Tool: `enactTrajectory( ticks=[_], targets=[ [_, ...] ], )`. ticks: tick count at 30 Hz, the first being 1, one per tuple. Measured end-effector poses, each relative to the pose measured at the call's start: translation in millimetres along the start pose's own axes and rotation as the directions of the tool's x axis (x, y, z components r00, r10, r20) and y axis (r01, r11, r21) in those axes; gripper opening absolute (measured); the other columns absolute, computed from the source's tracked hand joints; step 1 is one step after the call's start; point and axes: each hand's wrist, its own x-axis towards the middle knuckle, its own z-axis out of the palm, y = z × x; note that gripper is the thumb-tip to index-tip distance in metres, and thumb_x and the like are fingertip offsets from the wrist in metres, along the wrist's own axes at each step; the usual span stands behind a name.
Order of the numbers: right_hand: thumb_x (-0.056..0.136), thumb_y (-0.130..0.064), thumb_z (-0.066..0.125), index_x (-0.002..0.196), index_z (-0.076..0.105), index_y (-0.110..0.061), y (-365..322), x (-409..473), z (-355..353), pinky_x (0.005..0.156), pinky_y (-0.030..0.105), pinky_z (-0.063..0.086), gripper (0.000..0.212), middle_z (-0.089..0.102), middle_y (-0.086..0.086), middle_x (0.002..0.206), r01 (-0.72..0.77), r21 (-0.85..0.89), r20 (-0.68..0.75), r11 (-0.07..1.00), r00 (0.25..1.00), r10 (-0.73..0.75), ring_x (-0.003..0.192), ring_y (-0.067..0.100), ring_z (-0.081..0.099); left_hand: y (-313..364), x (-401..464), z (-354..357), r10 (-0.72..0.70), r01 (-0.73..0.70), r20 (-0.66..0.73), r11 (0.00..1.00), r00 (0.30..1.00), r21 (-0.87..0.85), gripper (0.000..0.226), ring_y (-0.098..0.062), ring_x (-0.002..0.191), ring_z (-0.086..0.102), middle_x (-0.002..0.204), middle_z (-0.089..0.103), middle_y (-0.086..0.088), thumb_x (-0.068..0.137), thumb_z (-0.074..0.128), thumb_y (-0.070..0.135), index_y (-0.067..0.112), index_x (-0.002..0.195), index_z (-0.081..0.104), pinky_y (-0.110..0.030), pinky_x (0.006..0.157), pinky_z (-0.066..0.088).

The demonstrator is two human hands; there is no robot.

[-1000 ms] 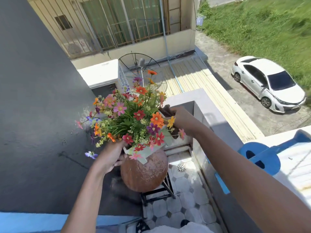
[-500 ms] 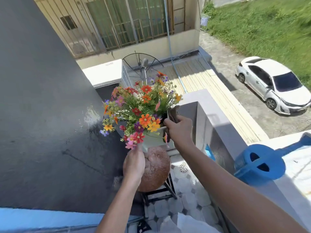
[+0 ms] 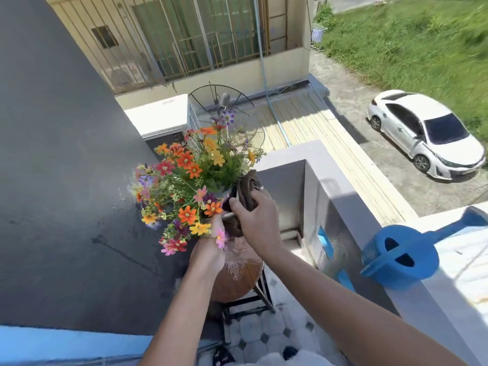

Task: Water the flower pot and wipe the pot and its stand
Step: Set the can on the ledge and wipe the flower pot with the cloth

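The round brown flower pot [image 3: 239, 276] sits on a black metal stand [image 3: 260, 299] in the corner of the balcony, packed with orange, red, yellow and pink flowers [image 3: 190, 186]. At the pot's rim, the right hand [image 3: 257, 217] is closed around a dark cloth [image 3: 248, 191], pressing it against the pot's top edge on the side nearer the parapet. The left hand [image 3: 208, 253] is against the pot's near side just under the blooms; how tightly it grips I cannot tell. To the right of the pot, a blue watering can [image 3: 398, 256] rests on top of the parapet wall [image 3: 340, 196].
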Motion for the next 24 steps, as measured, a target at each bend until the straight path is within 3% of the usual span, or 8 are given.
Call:
enactTrajectory(
  ticks=[1, 3, 5, 8, 15, 19, 24],
  targets=[
    [0.088, -0.024, 0.067, 0.061, 0.045, -0.009, 0, 0, -1, 0.055, 0.016, 0.03, 0.038, 0.041, -0.004, 0.068, 0.022, 0.007, 0.021, 1.0, 1.0, -0.022, 0.06, 0.008, 0.04, 8, -8, 2, 0.02, -0.016, 0.068, 0.998, 0.997, -0.058, 0.022, -0.009, 0.054, 0.062, 0.079, 0.064, -0.002, 0.092, 0.039, 0.028, 0.022, 0.074, 0.051, -0.021, 0.046, 0.05],
    [0.093, -0.02, 0.062, 0.064, 0.044, -0.016, -2, 1, -3, 0.058, 0.013, 0.03, 0.035, 0.041, -0.006, 0.074, 0.089, 0.019, 0.065, 0.996, 0.994, -0.09, 0.064, 0.004, 0.041, 26, -27, 9, 0.061, -0.043, 0.134, 0.99, 0.989, -0.137, 0.023, -0.003, 0.032, 0.037, 0.058, 0.047, 0.006, 0.095, 0.039, 0.026, 0.018, 0.077, 0.05, -0.014, 0.031, 0.025],
    [0.095, -0.014, 0.059, 0.07, 0.048, -0.016, -3, 6, -6, 0.062, 0.012, 0.031, 0.027, 0.042, -0.003, 0.08, 0.181, 0.006, 0.086, 0.983, 0.98, -0.181, 0.069, 0.005, 0.04, 38, -41, 10, 0.092, -0.063, 0.202, 0.987, 0.975, -0.145, 0.019, -0.002, 0.032, 0.031, 0.061, 0.044, 0.005, 0.093, 0.042, 0.027, 0.014, 0.083, 0.051, -0.015, 0.031, 0.019],
    [0.094, -0.009, 0.058, 0.074, 0.051, -0.008, 1, 30, -9, 0.064, 0.021, 0.027, 0.021, 0.043, 0.004, 0.088, 0.245, -0.06, 0.074, 0.968, 0.968, -0.241, 0.075, 0.014, 0.04, 39, -46, 0, 0.11, -0.071, 0.242, 0.984, 0.964, -0.166, 0.026, -0.005, 0.034, 0.028, 0.061, 0.045, -0.005, 0.096, 0.035, 0.014, 0.011, 0.074, 0.048, -0.016, 0.031, 0.019],
    [0.096, -0.01, 0.057, 0.08, 0.055, 0.003, 45, 64, -23, 0.066, 0.023, 0.024, 0.021, 0.043, 0.008, 0.091, 0.084, -0.187, 0.009, 0.979, 0.996, -0.083, 0.081, 0.023, 0.044, 55, -64, -4, 0.1, -0.01, 0.247, 0.939, 0.964, -0.344, 0.029, -0.007, 0.032, 0.034, 0.064, 0.048, -0.015, 0.098, 0.034, 0.012, 0.008, 0.071, 0.045, -0.016, 0.029, 0.023],
    [0.093, -0.006, 0.059, 0.075, 0.055, -0.002, 30, 49, -12, 0.066, 0.024, 0.025, 0.018, 0.044, 0.008, 0.088, 0.128, -0.132, 0.049, 0.983, 0.991, -0.122, 0.08, 0.024, 0.046, 54, -62, 1, 0.088, -0.006, 0.23, 0.943, 0.969, -0.333, 0.029, -0.008, 0.031, 0.034, 0.064, 0.047, -0.014, 0.099, 0.035, 0.014, 0.008, 0.072, 0.045, -0.017, 0.029, 0.025],
    [0.092, -0.009, 0.057, 0.075, 0.057, -0.006, -20, 30, -5, 0.071, 0.033, 0.04, 0.017, 0.05, 0.01, 0.089, 0.244, 0.003, 0.098, 0.97, 0.965, -0.243, 0.082, 0.025, 0.052, 53, -59, 2, 0.111, -0.031, 0.224, 0.942, 0.968, -0.334, 0.027, -0.007, 0.032, 0.033, 0.061, 0.046, -0.012, 0.097, 0.034, 0.011, 0.009, 0.076, 0.05, -0.017, 0.028, 0.024]
  ],
)
